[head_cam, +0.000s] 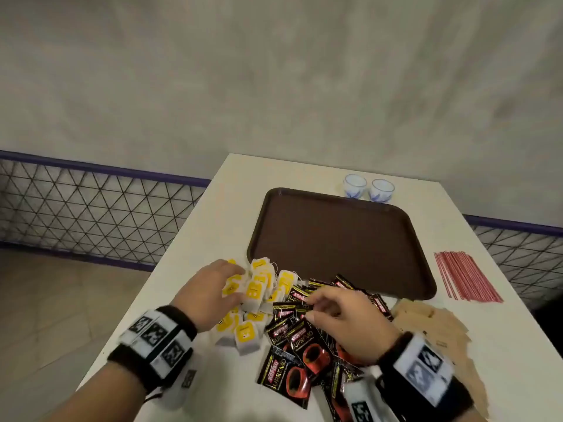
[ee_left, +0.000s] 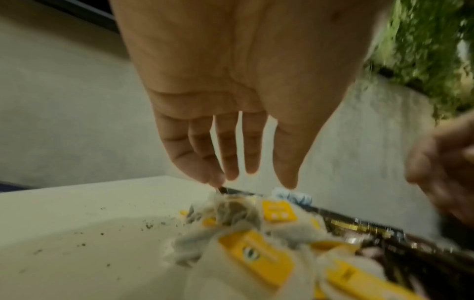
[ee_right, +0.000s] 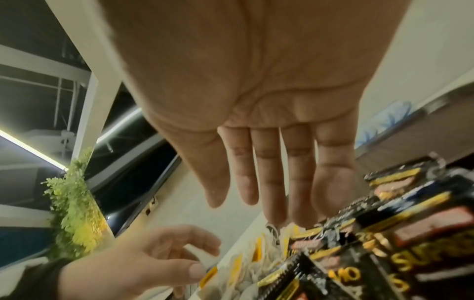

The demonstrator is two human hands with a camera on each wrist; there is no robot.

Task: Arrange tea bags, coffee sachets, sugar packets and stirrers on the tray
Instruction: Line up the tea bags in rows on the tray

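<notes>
A pile of tea bags (head_cam: 259, 295) with yellow tags lies on the white table just in front of the brown tray (head_cam: 335, 239). My left hand (head_cam: 225, 281) hovers over this pile, fingers straight and holding nothing; in the left wrist view the fingertips (ee_left: 231, 174) sit just above the tea bags (ee_left: 256, 253). Black and red coffee sachets (head_cam: 300, 342) are heaped to the right of the pile. My right hand (head_cam: 323, 309) is open above them, seen palm-on over the coffee sachets (ee_right: 410, 233). Brown sugar packets (head_cam: 432, 327) and red stirrers (head_cam: 466, 275) lie at the right.
Two small white and blue cups (head_cam: 368, 188) stand behind the tray's far edge. The table (head_cam: 213, 223) ends close to the left of the tea bags. A wire mesh fence (head_cam: 91, 208) runs behind and below the table. Dark crumbs (ee_left: 115, 229) speckle the tabletop.
</notes>
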